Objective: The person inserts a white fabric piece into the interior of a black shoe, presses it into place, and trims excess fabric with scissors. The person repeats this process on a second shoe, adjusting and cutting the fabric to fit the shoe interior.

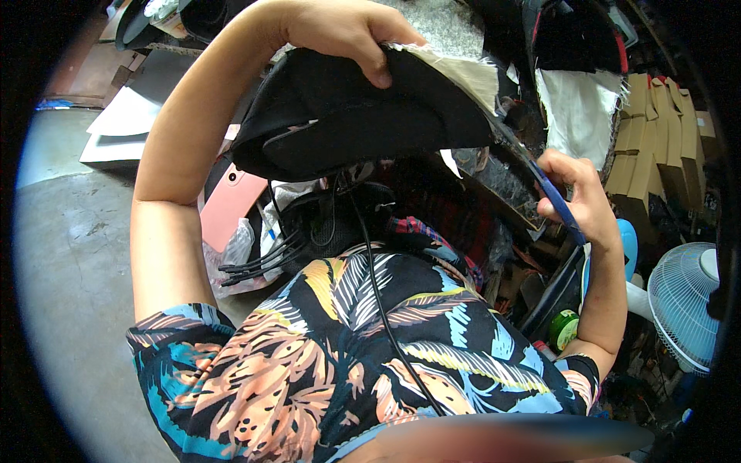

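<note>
Overhead, left hand (pixel 340 31) clamps black fabric piece (pixel 363 116); right hand (pixel 575 197) pinches half-hidden blue-handled scissors (pixel 559 204).

Tan cardboard boxes (pixel 644 147) stand stacked at two o'clock; flattened brown cardboard (pixel 93 65) lies at ten o'clock.

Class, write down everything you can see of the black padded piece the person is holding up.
The black padded piece is broad, curved and soft-looking, like fabric-covered foam. Its right edge shows a pale, fuzzy backing layer. It is held up, tilted, in front of the person. The left hand grips its upper edge, thumb over the front. The right hand holds blue-handled scissors at its lower right corner.
</note>
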Demonstrator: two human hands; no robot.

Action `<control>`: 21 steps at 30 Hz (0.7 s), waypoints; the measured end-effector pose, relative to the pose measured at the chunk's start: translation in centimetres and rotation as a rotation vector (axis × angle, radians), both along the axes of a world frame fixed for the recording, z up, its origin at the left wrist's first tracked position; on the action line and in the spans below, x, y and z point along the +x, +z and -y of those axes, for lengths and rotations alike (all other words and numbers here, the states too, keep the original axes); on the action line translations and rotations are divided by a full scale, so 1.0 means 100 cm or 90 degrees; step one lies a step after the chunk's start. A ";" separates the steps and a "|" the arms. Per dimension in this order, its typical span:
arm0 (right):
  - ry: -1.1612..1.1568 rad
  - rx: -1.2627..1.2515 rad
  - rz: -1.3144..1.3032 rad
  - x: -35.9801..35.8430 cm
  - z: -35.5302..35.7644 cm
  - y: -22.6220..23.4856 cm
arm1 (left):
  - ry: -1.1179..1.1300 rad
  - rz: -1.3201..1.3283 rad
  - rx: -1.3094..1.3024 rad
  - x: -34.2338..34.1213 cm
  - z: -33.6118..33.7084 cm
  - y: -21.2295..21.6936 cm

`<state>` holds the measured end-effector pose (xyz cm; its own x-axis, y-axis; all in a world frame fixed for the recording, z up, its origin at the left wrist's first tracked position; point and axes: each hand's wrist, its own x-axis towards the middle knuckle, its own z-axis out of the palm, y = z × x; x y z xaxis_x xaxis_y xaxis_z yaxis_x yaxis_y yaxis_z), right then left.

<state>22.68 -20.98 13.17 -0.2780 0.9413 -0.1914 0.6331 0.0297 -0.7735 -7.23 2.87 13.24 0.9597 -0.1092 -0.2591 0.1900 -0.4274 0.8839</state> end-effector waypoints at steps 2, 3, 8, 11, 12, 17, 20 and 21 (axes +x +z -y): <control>0.005 0.049 0.017 0.000 -0.003 0.003 | -0.010 0.016 0.016 0.009 0.001 0.004; -0.006 0.052 0.014 -0.001 -0.005 0.005 | -0.003 0.012 0.030 0.013 0.001 0.007; -0.069 -0.055 0.041 -0.002 -0.009 0.022 | -0.024 -0.024 0.217 0.024 0.002 0.029; -0.020 0.075 0.112 -0.003 -0.011 0.023 | -0.026 -0.024 0.234 0.029 0.005 0.037; -0.025 0.080 0.110 -0.003 -0.012 0.022 | -0.024 -0.064 0.262 0.030 0.003 0.041; -0.094 -0.069 0.077 0.005 -0.016 0.014 | 0.021 -0.067 0.106 0.011 -0.003 0.035; -0.058 -0.075 0.083 0.003 -0.018 0.011 | 0.040 -0.085 -0.085 -0.002 -0.003 0.023; -0.025 -0.033 0.063 0.002 -0.019 0.011 | 0.049 -0.084 -0.107 -0.004 -0.003 0.020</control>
<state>22.85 -19.10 14.25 -0.2182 0.9392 -0.2651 0.7066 -0.0353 -0.7068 -7.61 3.13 15.25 0.9257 -0.0891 -0.3677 0.3356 -0.2553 0.9068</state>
